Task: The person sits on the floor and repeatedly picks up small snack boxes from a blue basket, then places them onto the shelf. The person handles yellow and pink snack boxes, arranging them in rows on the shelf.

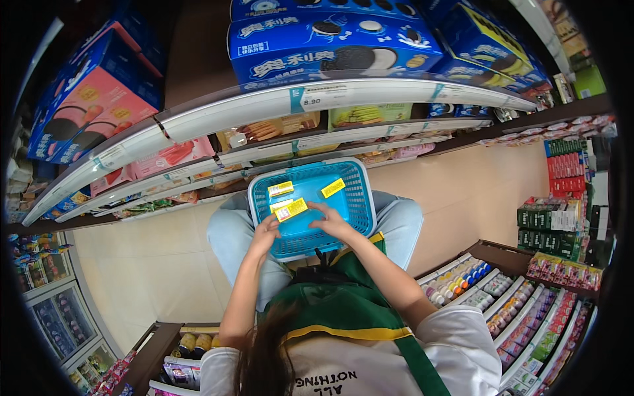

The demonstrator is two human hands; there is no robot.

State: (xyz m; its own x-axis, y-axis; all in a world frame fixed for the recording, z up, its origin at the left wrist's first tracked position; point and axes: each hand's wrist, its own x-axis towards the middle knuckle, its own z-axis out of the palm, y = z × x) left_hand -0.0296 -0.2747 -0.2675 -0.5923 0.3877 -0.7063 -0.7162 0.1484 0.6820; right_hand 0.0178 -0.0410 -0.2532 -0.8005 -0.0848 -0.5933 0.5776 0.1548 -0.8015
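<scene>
A blue plastic shopping basket [309, 232] with a pale rim rests at my lap, between my bent knees. Above its floor is a small yellow printed card [292, 210], tilted. The fingers of my left hand [266, 235] grip the card's lower left corner. My right hand [331, 222] is over the basket with thumb and forefinger apart, the forefinger tip close to the card's right end; whether it touches is unclear. Other yellow cards lie inside: one at the upper left [281, 189], one at the right [333, 188], and one [280, 205] partly hidden behind the held card.
Shelves with pale price rails [237, 116] rise just beyond the basket, holding blue Oreo boxes [337, 47] and pink-and-blue boxes [94, 99]. Behind me on the right stands a rack of small bottles [458, 282]. Stacked cartons [550, 227] stand farther right on the tiled floor [148, 267].
</scene>
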